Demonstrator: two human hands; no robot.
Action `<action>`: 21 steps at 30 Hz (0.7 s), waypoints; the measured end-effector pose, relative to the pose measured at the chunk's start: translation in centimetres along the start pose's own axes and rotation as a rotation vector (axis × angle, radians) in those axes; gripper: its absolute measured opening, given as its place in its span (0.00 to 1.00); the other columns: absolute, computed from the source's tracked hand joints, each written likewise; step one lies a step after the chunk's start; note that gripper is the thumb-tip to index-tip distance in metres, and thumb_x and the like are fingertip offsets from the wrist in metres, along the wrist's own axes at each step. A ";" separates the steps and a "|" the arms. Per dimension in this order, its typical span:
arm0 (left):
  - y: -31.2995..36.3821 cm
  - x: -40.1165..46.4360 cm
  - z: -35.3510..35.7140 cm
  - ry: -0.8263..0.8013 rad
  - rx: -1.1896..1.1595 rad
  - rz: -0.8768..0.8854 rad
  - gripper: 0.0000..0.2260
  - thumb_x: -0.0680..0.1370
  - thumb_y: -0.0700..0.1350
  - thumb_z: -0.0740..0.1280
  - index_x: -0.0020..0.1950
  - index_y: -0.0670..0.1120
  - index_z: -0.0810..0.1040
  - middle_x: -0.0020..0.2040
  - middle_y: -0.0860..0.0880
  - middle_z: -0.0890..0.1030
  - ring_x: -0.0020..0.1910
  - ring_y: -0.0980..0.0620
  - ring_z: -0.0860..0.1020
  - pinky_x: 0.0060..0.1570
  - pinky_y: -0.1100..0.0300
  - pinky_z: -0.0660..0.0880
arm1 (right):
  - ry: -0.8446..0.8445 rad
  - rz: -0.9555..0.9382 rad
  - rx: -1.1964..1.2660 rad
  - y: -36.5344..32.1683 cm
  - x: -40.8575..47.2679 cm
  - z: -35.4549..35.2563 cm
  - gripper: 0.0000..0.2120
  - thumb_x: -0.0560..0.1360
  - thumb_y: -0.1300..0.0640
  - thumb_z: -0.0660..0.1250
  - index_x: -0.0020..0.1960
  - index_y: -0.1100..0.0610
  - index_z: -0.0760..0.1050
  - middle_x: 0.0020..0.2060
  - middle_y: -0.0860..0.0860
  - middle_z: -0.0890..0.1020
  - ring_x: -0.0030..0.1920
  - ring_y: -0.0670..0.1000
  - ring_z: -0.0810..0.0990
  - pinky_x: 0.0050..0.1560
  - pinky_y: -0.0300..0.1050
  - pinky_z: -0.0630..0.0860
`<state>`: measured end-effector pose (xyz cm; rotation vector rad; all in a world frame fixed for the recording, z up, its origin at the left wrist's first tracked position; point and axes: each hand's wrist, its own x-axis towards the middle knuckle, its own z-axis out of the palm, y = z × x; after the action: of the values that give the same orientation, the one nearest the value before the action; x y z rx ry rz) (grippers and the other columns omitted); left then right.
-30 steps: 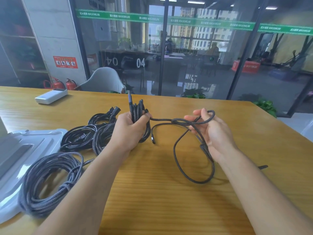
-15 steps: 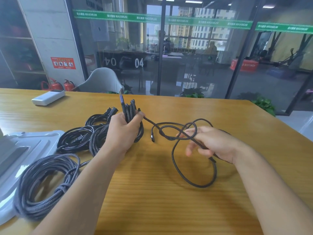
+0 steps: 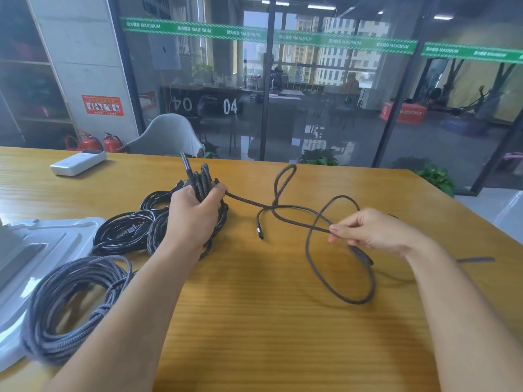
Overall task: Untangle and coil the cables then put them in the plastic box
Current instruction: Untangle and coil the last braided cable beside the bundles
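**Loose tail looped on itself, coil half done**

At the far left edge of the frame the pale plastic lid [image 3: 56, 239] lies on the tabletop [image 3: 254, 321], with a grey braided coil [image 3: 73, 301] resting partly on it. Just above and to the right sit black coils [image 3: 124, 233], glossy and finished. In the upper left lies a white power bank [image 3: 77, 162].

Left of centre, the left hand [image 3: 195, 213] is clamped round a bundle [image 3: 205, 182] of dark braided cable, fingers and thumb curled round it, one plug sticking up out of the top. From the bundle the cable tail [image 3: 283, 216] runs right across the middle of the frame, crosses itself, throws a small upright loop and lets its free plug [image 3: 259, 232] hang to the tabletop. The right hand [image 3: 376, 233], right of centre, pinches the tail between thumb and fingertips; a big loop droops below it onto the wood.

The risk lies in those crossings: pulling the tail taut now would likely cinch the loops into a knot. The free plug could also snag through the upright loop. If the left grip loosens, the stiff braided turns would probably spring apart. The box itself I cannot make out beyond the lid.
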<state>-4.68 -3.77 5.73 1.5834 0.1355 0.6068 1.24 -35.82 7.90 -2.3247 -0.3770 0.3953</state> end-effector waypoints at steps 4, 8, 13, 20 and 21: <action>-0.1 -0.4 0.5 -0.036 0.054 0.012 0.12 0.81 0.48 0.70 0.42 0.46 0.71 0.31 0.47 0.63 0.32 0.48 0.60 0.31 0.54 0.60 | 0.313 0.041 -0.091 1.3 1.5 0.1 0.11 0.80 0.44 0.71 0.43 0.47 0.87 0.36 0.44 0.86 0.46 0.50 0.84 0.50 0.49 0.77; 0.0 -0.6 0.8 -0.061 0.078 0.009 0.13 0.82 0.48 0.69 0.41 0.46 0.69 0.31 0.47 0.64 0.30 0.49 0.61 0.30 0.56 0.61 | 0.644 -0.015 -0.091 2.0 2.5 0.5 0.12 0.82 0.47 0.69 0.41 0.48 0.85 0.37 0.46 0.85 0.43 0.55 0.83 0.39 0.46 0.73; 0.2 -0.8 0.8 -0.085 0.084 0.004 0.13 0.83 0.46 0.68 0.41 0.45 0.70 0.28 0.52 0.65 0.28 0.49 0.61 0.31 0.56 0.62 | 0.673 -0.140 -0.032 1.9 3.0 1.8 0.12 0.84 0.51 0.65 0.45 0.50 0.82 0.38 0.46 0.85 0.40 0.50 0.82 0.39 0.45 0.74; 0.4 -1.1 0.9 -0.195 0.123 -0.012 0.20 0.76 0.54 0.69 0.42 0.36 0.72 0.33 0.45 0.65 0.34 0.45 0.61 0.36 0.48 0.62 | 0.460 -0.299 -0.022 -0.5 3.0 5.0 0.09 0.85 0.52 0.63 0.50 0.47 0.81 0.39 0.43 0.84 0.37 0.41 0.81 0.42 0.38 0.75; 0.4 -1.3 1.0 -0.217 0.138 -0.009 0.21 0.76 0.54 0.68 0.42 0.34 0.72 0.33 0.45 0.65 0.34 0.45 0.61 0.36 0.48 0.61 | 0.438 -0.318 -0.007 -0.9 3.0 5.7 0.09 0.85 0.53 0.63 0.51 0.47 0.81 0.39 0.43 0.84 0.37 0.41 0.81 0.43 0.38 0.76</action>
<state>-5.40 -5.30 5.76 1.7699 0.0222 0.4225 1.63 -30.52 4.15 -2.2280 -0.5161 -0.2664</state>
